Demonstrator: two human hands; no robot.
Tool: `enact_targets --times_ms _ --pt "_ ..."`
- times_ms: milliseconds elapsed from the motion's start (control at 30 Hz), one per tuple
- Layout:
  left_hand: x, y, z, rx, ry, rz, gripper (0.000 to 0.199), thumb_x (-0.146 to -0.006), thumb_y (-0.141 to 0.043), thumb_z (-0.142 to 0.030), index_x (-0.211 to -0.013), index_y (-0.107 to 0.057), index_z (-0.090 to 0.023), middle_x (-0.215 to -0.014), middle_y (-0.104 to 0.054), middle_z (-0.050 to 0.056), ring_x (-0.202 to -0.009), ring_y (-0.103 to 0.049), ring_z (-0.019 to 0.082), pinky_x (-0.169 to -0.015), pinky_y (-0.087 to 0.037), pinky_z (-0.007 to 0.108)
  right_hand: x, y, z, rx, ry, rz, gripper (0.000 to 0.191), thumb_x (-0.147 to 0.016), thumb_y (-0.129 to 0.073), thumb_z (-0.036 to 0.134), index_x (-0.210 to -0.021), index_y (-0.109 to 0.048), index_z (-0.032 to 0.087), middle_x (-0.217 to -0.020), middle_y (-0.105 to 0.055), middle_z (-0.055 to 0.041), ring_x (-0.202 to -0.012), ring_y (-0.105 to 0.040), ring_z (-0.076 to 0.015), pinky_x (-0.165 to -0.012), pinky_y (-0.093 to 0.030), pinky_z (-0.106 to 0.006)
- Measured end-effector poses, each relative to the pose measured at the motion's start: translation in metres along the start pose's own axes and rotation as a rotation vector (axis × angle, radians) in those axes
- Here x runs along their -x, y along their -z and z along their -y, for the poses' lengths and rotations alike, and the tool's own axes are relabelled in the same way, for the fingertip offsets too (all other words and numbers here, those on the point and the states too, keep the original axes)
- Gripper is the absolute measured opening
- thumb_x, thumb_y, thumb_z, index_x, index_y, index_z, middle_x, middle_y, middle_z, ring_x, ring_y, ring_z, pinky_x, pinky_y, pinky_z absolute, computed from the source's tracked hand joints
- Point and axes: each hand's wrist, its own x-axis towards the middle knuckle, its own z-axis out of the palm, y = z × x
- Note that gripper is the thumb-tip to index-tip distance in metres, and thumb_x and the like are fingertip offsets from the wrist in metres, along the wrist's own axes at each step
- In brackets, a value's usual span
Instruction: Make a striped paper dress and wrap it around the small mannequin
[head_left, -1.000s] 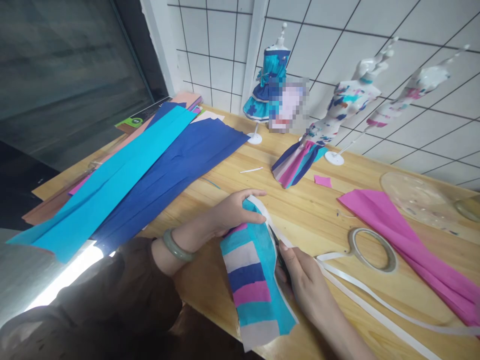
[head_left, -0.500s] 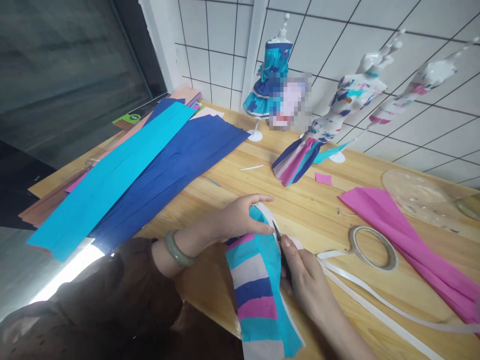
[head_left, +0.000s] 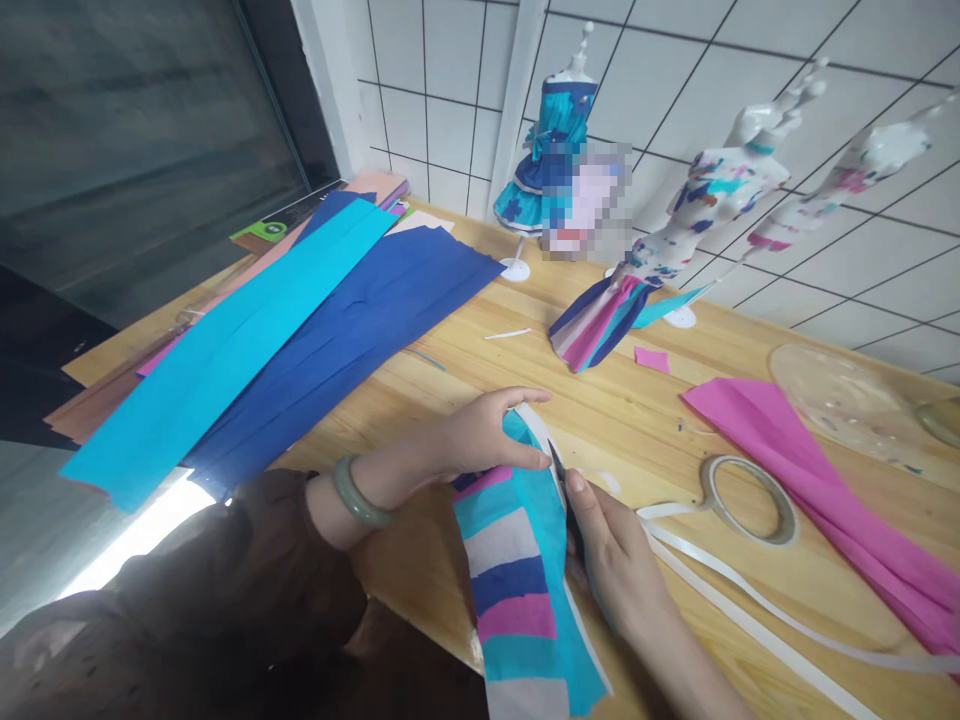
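Observation:
Striped crepe paper (head_left: 510, 577) in turquoise, white, navy and pink hangs over the table's near edge, with white tape (head_left: 534, 424) along its curved turquoise border. My left hand (head_left: 504, 432), a green bangle at its wrist, pinches the paper's upper end between thumb and fingers. Dark-handled scissors (head_left: 557, 462) are gripped in my right hand (head_left: 613, 540), mostly hidden by it. Their pointed blade lies against the taped border, just below my left thumb. A curled white scrap (head_left: 606, 482) rests beside my right hand.
A tape roll (head_left: 750, 500) trails long white strips to the right, near folded pink paper (head_left: 780, 430). Turquoise paper (head_left: 247, 330) and navy paper (head_left: 360, 340) lie left. Behind stand small mannequins, one in a blue dress (head_left: 564, 130), one with a striped skirt (head_left: 600, 325).
The whole view has shifted slightly. My hands keep nearly the same hold, and the white scrap beside my right hand now shows separate from the paper's border.

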Motion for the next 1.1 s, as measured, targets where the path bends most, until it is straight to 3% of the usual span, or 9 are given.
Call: enact_targets --times_ms 233,467,767,900,1100 --pt "0.0003 -0.0009 0.0009 -0.009 0.017 -0.005 0.077 -0.061 -0.075 -0.026 -0.133 -0.048 -0.021 -0.128 -0.055 0.009 -0.106 -0.057 0.024 -0.081 -0.049 0.030 0.0013 -0.0002 0.0001 -0.032 -0.005 0.018 0.052 -0.090 -0.029 0.063 -0.057 -0.037 0.024 -0.041 -0.038 0.0055 -0.036 -0.039 -0.0118 -0.043 -0.031 -0.027" --pt "-0.0010 -0.0003 0.0015 -0.042 -0.001 -0.003 0.077 -0.062 -0.075 -0.026 -0.134 -0.047 -0.021 -0.138 -0.049 0.008 -0.120 -0.049 0.025 -0.095 -0.044 0.032 0.0010 -0.0002 0.0024 -0.001 0.008 0.000 0.051 -0.091 -0.029 0.061 -0.058 -0.038 0.023 -0.044 -0.039 0.0049 -0.042 -0.039 -0.0124 -0.047 -0.031 -0.027" --pt "0.0012 -0.0002 -0.0001 -0.003 0.037 0.045 0.079 -0.063 -0.074 -0.025 -0.136 -0.044 -0.022 -0.133 -0.052 0.008 -0.107 -0.057 0.021 -0.078 -0.049 0.024 -0.0005 -0.0002 0.0055 0.033 0.042 -0.032 0.051 -0.089 -0.030 0.061 -0.056 -0.036 0.023 -0.047 -0.038 0.0039 -0.047 -0.037 -0.0130 -0.049 -0.029 -0.027" --pt "-0.0002 -0.0004 0.0017 -0.006 0.032 0.029 0.077 -0.062 -0.075 -0.026 -0.134 -0.046 -0.022 -0.130 -0.054 0.007 -0.105 -0.057 0.021 -0.078 -0.049 0.025 -0.0018 -0.0010 0.0053 0.054 0.057 -0.044 0.051 -0.089 -0.030 0.061 -0.056 -0.037 0.022 -0.049 -0.039 0.0035 -0.048 -0.037 -0.0130 -0.050 -0.029 -0.027" --pt "-0.0058 0.0034 0.0069 0.110 0.005 0.053 0.069 -0.071 -0.068 -0.019 -0.135 -0.044 -0.015 -0.109 -0.063 0.010 -0.091 -0.060 0.017 -0.072 -0.048 0.025 -0.0005 0.0000 0.0017 0.018 0.019 -0.018 0.052 -0.089 -0.030 0.062 -0.055 -0.035 0.023 -0.045 -0.037 0.0045 -0.043 -0.036 -0.0123 -0.046 -0.028 -0.027"
